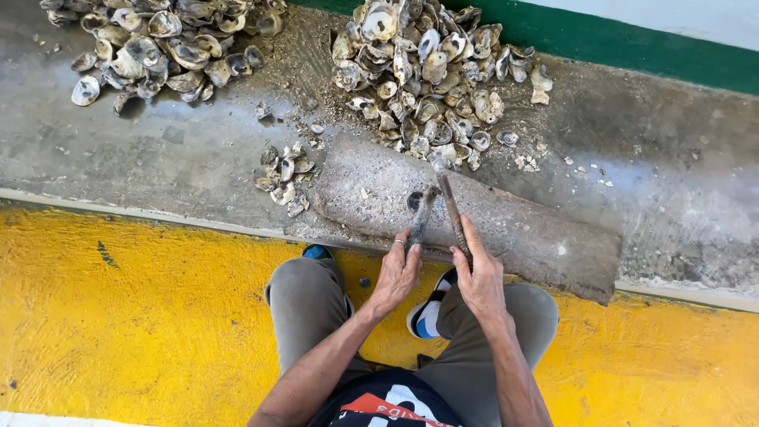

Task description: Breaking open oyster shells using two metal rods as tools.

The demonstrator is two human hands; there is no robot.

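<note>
Head view: left hand point(398, 273), fingers wrapped round a long oyster point(421, 212), pins it upright-ish on a worn wooden block point(522, 229). Right hand point(481, 278), fingers closed on a thin metal tool point(452, 209), prob. a shucking knife, tip just beside the oyster's top. Block lies on a wet concrete ledge point(656, 174). Big shell pile point(427, 71) behind block, second pile point(158, 43) far left, small shell cluster point(285, 178) near block's left end. Yellow floor point(118, 316) below.

Both hands point(398, 273) point(481, 278) forward, fingers curled.
</note>
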